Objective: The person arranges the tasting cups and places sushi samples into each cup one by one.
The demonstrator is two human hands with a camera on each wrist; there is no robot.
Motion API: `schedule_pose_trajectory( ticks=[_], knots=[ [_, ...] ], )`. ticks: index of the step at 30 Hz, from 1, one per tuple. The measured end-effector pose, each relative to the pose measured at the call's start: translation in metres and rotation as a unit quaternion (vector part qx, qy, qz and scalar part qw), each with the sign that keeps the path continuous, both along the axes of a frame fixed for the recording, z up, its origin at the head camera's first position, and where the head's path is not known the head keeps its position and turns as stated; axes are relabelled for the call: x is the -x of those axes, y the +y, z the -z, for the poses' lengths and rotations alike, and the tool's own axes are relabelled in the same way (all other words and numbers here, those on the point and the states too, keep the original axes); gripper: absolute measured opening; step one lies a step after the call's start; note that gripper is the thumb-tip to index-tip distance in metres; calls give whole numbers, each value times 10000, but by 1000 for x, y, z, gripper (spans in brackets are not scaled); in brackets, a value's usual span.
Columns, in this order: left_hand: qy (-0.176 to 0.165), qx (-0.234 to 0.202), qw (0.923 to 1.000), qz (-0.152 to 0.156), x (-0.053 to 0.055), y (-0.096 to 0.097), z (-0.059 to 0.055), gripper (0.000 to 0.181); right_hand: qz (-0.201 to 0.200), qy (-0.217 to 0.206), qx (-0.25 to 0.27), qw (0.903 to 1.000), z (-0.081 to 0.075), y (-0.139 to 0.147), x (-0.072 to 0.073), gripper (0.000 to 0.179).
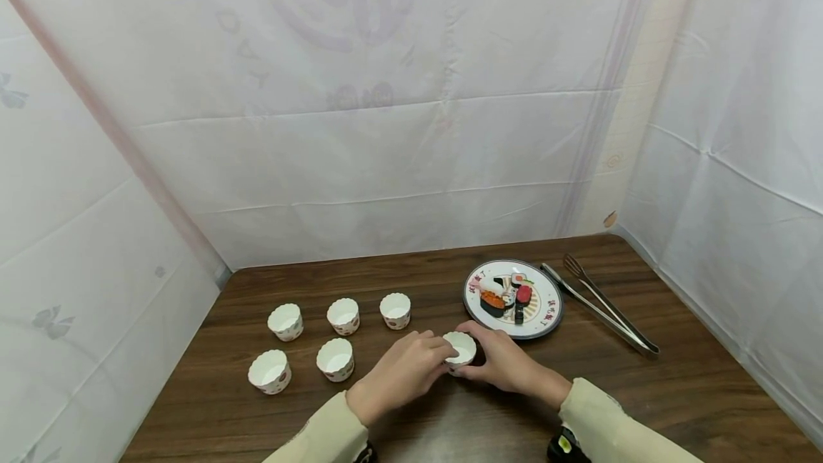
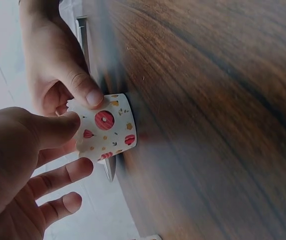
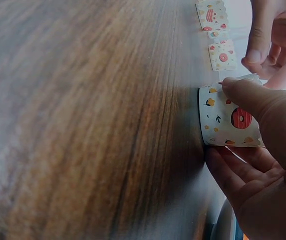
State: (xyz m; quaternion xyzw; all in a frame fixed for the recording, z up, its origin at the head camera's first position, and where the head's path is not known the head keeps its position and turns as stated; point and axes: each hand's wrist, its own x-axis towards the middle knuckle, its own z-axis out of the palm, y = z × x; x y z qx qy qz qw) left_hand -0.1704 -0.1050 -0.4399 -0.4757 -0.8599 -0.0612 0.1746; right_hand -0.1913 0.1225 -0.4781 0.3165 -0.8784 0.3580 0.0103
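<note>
Between my hands stands a white paper baking cup (image 1: 461, 346) with a scalloped rim, printed with donuts and small sweets, its base at the tabletop. My right hand (image 1: 504, 361) holds it round the right side, thumb on the near wall (image 3: 240, 117) and fingers behind. At the left rim, my left hand (image 1: 411, 363) has its index finger reaching over into the cup and its thumb right at the edge. The other left fingers (image 2: 60, 177) stand away from the cup. My left thumb is hidden in the head view.
Several matching baking cups (image 1: 343, 316) stand in two rows on the left of the dark wooden table (image 1: 411, 441). Behind my right hand lies a round plate (image 1: 546, 319) with sushi pieces (image 1: 494, 302). Metal tongs (image 1: 607, 308) lie to its right. White cloth walls enclose the table.
</note>
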Motion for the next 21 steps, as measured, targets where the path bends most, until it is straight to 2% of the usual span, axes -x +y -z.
schedule_pose_trajectory(
  ticks=[8, 12, 21],
  knots=[
    [-110, 230, 9996, -108, -1, 5, -1, 4, -7, -89, -61, 9999, -1, 0, 0, 53],
    [-198, 274, 9993, -169, -1, 6, -2, 5, -13, -92, -56, 9999, -2, 0, -1, 53],
    [-121, 311, 9993, -188, 0, 8, -1, 7, -12, -120, -63, 9999, -1, 0, 0, 52]
  ],
)
